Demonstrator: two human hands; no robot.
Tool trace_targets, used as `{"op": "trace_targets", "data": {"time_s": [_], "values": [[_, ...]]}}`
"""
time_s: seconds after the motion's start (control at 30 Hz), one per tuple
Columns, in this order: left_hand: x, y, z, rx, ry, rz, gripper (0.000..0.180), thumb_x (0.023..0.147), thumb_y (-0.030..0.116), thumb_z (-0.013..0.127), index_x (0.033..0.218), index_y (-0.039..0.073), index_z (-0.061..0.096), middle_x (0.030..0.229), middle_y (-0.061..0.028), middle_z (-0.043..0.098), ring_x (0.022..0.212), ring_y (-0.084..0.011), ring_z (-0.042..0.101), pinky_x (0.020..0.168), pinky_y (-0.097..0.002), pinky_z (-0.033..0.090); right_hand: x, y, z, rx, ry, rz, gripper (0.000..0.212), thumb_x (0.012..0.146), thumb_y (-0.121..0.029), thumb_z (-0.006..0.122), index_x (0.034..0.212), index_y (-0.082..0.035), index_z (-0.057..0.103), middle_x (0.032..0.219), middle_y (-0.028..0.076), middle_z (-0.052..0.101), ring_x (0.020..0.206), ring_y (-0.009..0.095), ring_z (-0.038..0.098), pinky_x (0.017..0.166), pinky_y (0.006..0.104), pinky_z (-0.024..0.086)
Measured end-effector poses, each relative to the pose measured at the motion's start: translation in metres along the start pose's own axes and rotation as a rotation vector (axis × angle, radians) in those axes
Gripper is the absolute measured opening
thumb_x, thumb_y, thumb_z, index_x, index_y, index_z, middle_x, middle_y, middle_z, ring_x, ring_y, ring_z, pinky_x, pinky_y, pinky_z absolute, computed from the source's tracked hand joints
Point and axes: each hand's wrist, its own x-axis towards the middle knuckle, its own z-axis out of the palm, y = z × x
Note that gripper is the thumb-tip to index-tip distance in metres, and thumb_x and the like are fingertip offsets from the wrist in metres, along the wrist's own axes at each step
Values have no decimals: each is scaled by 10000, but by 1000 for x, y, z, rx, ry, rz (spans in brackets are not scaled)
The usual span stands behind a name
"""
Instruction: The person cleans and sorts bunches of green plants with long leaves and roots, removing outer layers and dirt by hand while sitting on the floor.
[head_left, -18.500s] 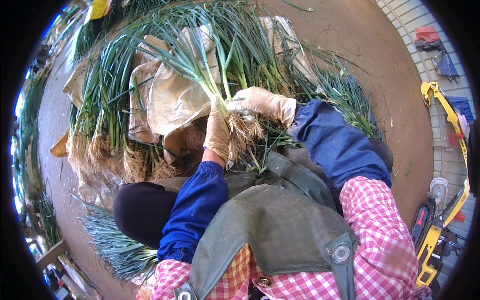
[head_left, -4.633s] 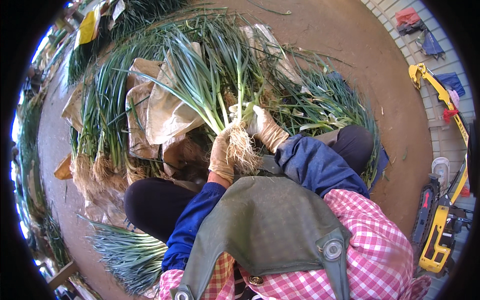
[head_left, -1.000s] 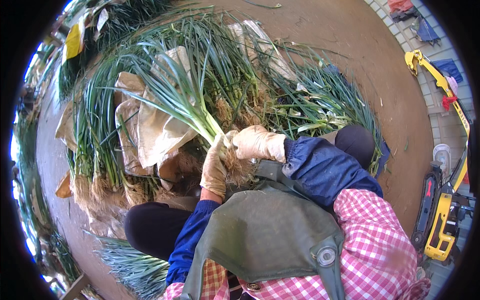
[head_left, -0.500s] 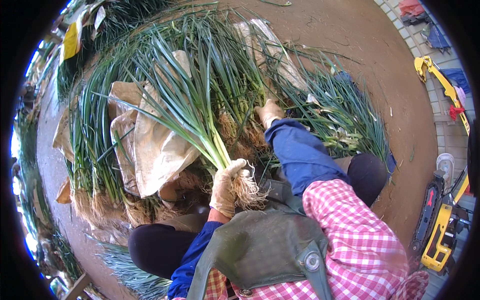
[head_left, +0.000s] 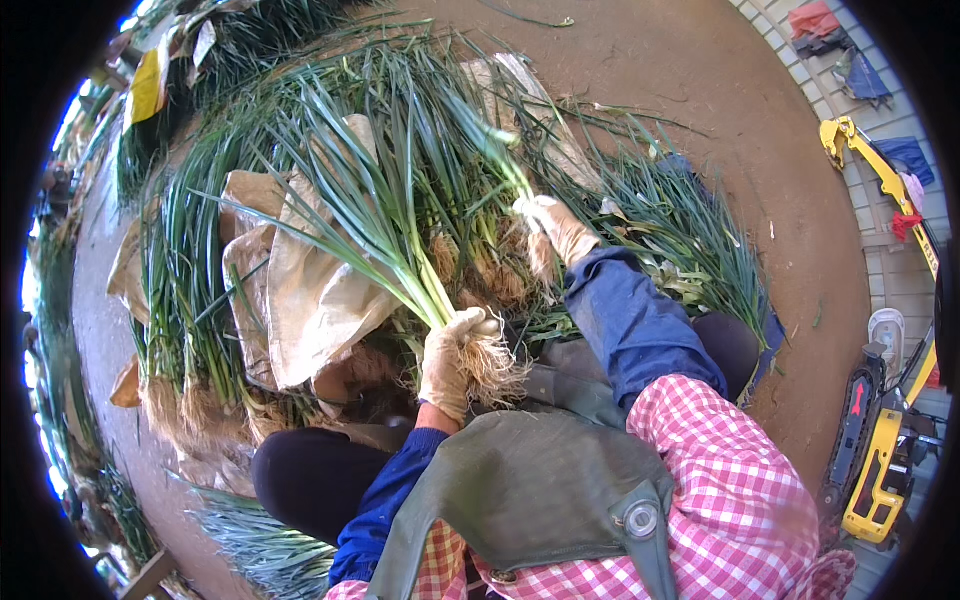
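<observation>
My left hand [head_left: 447, 365], in a pale glove, is closed round a bunch of green onions [head_left: 415, 262] just above their stringy pale roots, with the long leaves fanning up and away. My right hand [head_left: 560, 226], gloved too, grips a green onion [head_left: 514, 172] by its white stem; its leaves blur with motion and its roots hang below the fingers. Behind both hands lies a large heap of green onions [head_left: 375, 90], roots toward me. A crumpled beige sack [head_left: 325, 300] lies left of the bunch.
To the right lies a pile of green onions and loose leaves [head_left: 690, 225] on blue cloth. More bunches with roots [head_left: 185, 330] stand at the left, others [head_left: 260, 540] by my left knee. Brown floor [head_left: 790, 200] stretches right, toward a yellow toy-like excavator [head_left: 880, 475] and a pale shoe [head_left: 886, 330].
My right hand has drawn back and to the right from the heap, pulling a green onion out with it. The left hand keeps its bunch in nearly the same place.
</observation>
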Motion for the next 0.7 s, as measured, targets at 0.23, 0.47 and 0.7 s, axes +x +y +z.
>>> {"op": "trace_targets", "data": {"time_s": [0.23,0.47,0.7], "values": [[6,-10,-22,-148,-11,117,165,842,37,596,983,-45,620,799,-76,645,722,-175,630,718,-270,524,-84,0,103,240,-217,-100,313,869,-154,649,1148,-30,582,941,25,629,823,133,589,747,268,486],[-10,-9,-21,-71,-48,115,127,842,48,592,957,-5,601,800,-89,628,652,-196,628,590,-310,548,-128,10,142,-99,-79,-87,253,838,-132,686,1052,-28,598,872,55,641,766,129,600,695,269,488],[-12,-11,-32,-63,32,181,139,808,8,601,939,-35,619,776,-81,626,626,-190,611,571,-294,519,-152,22,157,-490,-124,-339,199,826,-210,687,900,-37,622,735,47,615,669,145,567,630,306,470]]}}
